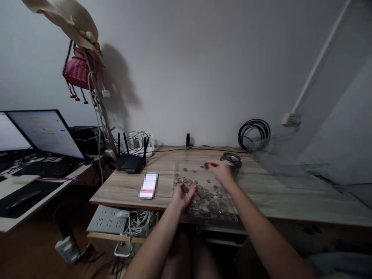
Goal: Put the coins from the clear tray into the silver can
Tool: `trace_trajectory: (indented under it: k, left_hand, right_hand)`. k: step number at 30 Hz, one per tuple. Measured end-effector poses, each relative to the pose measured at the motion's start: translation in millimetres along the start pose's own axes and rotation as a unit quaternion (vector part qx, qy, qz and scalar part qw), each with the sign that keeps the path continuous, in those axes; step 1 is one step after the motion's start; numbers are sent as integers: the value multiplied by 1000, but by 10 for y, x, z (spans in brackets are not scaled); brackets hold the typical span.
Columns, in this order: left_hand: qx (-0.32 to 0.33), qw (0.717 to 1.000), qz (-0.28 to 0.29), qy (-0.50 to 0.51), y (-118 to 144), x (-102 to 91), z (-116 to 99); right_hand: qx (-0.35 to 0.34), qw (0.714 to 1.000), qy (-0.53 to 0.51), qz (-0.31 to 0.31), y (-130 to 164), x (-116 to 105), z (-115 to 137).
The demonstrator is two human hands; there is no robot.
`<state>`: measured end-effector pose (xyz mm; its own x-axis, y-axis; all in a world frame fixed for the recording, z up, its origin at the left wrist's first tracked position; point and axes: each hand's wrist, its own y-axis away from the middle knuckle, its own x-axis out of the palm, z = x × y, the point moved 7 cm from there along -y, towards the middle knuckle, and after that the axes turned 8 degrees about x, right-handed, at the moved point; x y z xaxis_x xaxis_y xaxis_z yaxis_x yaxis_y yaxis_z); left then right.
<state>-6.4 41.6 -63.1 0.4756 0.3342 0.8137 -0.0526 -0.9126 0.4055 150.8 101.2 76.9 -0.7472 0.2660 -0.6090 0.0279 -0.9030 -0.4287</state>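
Note:
Many coins (202,194) lie scattered on a clear plastic sheet or tray (229,217) at the front of the wooden desk. My left hand (183,194) is turned palm up at the left of the coins, its fingers curled around at least one coin (185,188). Farther back, my right hand (221,173) reaches left with thumb and fingers pinched at a coin (206,166). Close behind that hand stands a round dark jar (231,158), partly covered by it.
Left of the coins lies a phone (148,186), with a black router (129,162) behind it. A small dark bottle (188,141) and coiled black cable (254,134) are by the wall. Below the desk an open drawer (116,237) holds a power strip (107,220) and white cables.

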Motion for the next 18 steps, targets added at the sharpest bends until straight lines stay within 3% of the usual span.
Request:
trace_trajectory:
  k: [3,6,11,15,16,18]
  left_hand:
    - [-9,999,7,-31,24,15,29]
    - [1,995,33,-94,66,60,55]
    - [73,978,75,-178,102,127,32]
    - [51,959,118,-251,43,316,17]
    - [63,952,134,-269,7,413,-30]
    - [100,938,161,-291,-94,640,-153]
  right_hand:
    - [119,978,91,-145,-277,-643,-389]
    - [211,939,203,-181,-466,-932,-668]
    - [210,925,291,-127,-562,-863,-684]
    - [73,939,281,-183,-344,-721,-257]
    - [32,955,244,-168,-278,-612,-143]
    - [-23,989,138,-50,-183,-259,23]
